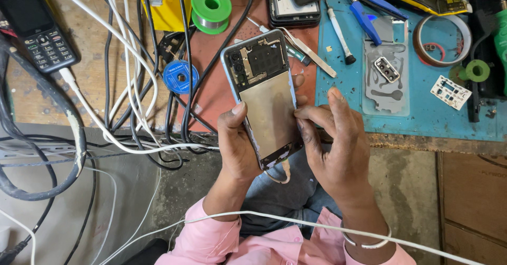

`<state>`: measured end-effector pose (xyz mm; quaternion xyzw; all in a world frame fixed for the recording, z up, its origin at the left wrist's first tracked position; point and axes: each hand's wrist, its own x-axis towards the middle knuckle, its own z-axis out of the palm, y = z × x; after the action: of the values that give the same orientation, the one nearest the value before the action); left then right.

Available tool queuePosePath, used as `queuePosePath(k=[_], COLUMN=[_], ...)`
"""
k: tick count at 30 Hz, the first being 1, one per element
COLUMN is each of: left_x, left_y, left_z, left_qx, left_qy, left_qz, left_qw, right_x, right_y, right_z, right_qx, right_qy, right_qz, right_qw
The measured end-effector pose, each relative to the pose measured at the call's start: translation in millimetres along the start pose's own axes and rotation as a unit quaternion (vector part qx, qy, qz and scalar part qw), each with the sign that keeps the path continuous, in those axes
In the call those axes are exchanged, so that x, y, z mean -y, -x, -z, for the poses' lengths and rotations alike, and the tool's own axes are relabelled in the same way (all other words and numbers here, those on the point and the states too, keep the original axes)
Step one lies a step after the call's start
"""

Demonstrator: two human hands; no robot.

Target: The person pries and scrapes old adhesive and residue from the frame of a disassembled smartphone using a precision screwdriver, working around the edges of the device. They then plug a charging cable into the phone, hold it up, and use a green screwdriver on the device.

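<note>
Seems a mid-repair inspection step: holding a phone (264, 96) with its back cover off, open side up, above the edge of the bench (401, 141) and over the lap. Shows a bare metal plate over most of the back and a dark board with camera parts at the far end. By the look, pressing or feeling along the plate's right edge. Judging from that, calls next for a steady hold by the edges and light fingertip pressure, keeping clear of the board and of the thin strip (285, 174) hanging from the phone's near end.

Left hand (237, 149): closed around the phone's left edge from beneath, thumb (236, 112) laid over onto the plate. Right hand (335, 154): half curled against the phone's right edge, fingertips (302, 114) touching the rim; cannot tell how far the rest wraps behind.

Right of the phone: a blue mat (422, 117) carrying a tape roll (442, 39), cutters (369, 11), a screwdriver (338, 35) and a small camera frame (386, 68). Left of the phone: a tangle of cables (132, 85), and well beyond them a keypad handset (34, 27). Beyond the phone: a green spool (211, 6), and tweezers (309, 51) just past its far right corner. Just left of its far end: a blue spool (180, 77).
</note>
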<state>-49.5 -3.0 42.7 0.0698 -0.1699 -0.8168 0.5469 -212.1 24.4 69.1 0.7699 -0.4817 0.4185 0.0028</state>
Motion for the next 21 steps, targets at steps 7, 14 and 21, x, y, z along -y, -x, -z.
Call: queuePosePath(k=[7,14,21], left_x=[-2.0,5.7,10.1], left_y=[0.2,4.2,6.2], left_z=[-1.6,13.7,23.9], left_qx=[-0.019,-0.016,-0.048], left_qy=[-0.019,0.006,-0.017], left_qz=[-0.005,-0.012,-0.025], left_qw=[1.000,1.000,0.998], right_x=[2.2,15.0,21.1], right_y=[-1.0,-22.3,-28.4], right_z=[6.6,5.7,2.5], right_qx=[-0.015,-0.005,-0.003], right_qy=[-0.094,-0.100,-0.009], right_qz=[-0.089,-0.174,-0.143], right_qw=[0.991,0.980,0.990])
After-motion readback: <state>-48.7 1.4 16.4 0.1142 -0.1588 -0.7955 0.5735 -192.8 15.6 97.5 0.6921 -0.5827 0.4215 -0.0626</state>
